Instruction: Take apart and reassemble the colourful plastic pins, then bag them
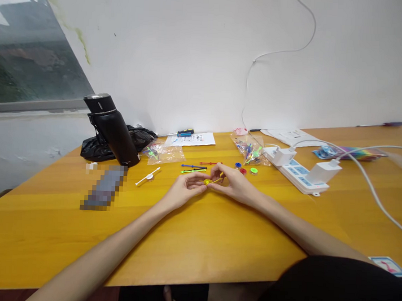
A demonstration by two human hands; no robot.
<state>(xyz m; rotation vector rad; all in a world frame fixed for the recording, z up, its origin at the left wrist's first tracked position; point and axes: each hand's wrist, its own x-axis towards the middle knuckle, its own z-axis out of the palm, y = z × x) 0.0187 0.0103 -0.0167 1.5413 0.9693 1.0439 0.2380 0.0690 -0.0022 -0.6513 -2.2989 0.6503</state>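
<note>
Above the middle of the table my left hand (185,189) pinches a small yellow round piece (206,182) with thumb and fingers. My right hand (232,184) meets it fingertip to fingertip, closed on a thin yellow pointer (217,180). Whether the two yellow parts are joined cannot be made out, since fingers partly cover them. Just beyond the hands lie a red pointer (210,163), a blue pointer (194,166) and a green pointer (193,170). Blue (238,165), red (243,171) and lime green (254,170) round pieces sit past my right hand. A white pointer with a round base (149,177) rests to the left.
A black bottle (116,135) stands at left before a black plastic bag (95,148), near a blurred phone-like slab (106,187). Clear bags (165,153) (250,148) hold colourful parts. A white power strip (300,176) with chargers and cables is at right; a screwdriver (185,133) lies behind.
</note>
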